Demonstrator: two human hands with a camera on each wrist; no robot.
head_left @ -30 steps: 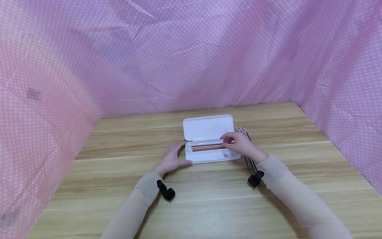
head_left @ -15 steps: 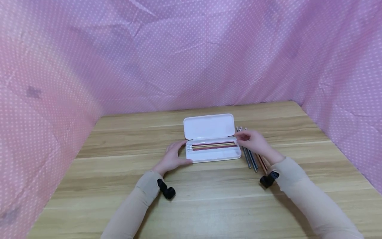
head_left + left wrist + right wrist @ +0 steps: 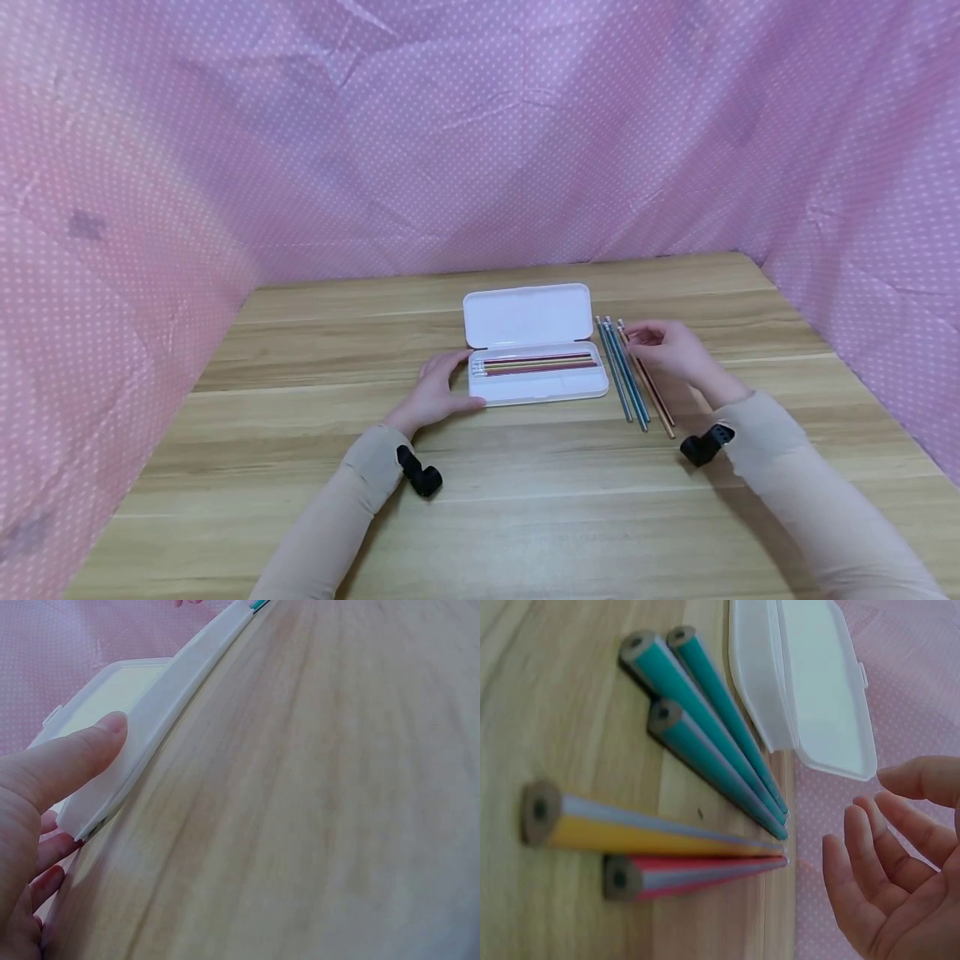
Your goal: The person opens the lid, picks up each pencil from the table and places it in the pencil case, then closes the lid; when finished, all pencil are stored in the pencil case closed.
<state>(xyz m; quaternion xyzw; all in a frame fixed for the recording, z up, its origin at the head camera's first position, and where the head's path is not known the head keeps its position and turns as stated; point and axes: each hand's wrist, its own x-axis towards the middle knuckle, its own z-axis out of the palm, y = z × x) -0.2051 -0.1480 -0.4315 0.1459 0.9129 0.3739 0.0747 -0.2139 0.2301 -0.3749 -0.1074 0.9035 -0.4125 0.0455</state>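
A white pencil case (image 3: 540,402) lies with its lid (image 3: 527,315) raised, and several striped red and yellow pencils (image 3: 536,364) rest inside along the hinge side. My left hand (image 3: 433,398) holds the case's left end, thumb on the front wall and fingers at the back corner. Right of the case, several teal pencils (image 3: 705,724) lie on the table beside a yellow pencil (image 3: 652,832) and a red pencil (image 3: 690,876). Near their eraser ends hovers my right hand (image 3: 671,350), its fingers loosely bent and thumb apart, holding nothing in the right wrist view.
The wooden table (image 3: 525,500) reaches back to a pink dotted cloth (image 3: 450,167) that hangs behind it and on both sides. A black wrist camera (image 3: 705,446) sits on the right sleeve, and another black camera (image 3: 420,472) on the left.
The right hand has moved from above the pencil case rightward to the loose pencils, leaving the pencils inside the case in full view. The left hand has stayed on the case.
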